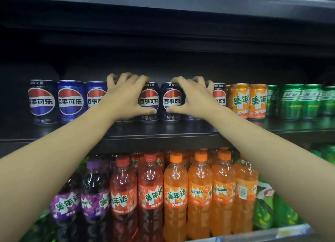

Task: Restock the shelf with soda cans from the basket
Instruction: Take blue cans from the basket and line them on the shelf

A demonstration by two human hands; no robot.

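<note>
On the dark shelf [163, 132], my left hand [125, 94] and right hand [194, 96] each curl round cola cans [148, 102] in a packed row. Squeezing them tighter, I judge, could topple neighbours over the edge. Bottles [175, 196] fill the rack below. Basket: out of view.

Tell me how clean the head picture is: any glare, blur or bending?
Head view: the cola cans between the left hand and right hand read sharp; the green cans at the right edge smear; glare streaks the orange bottles; the upper shelf is dark and bows from the wide lens.
</note>
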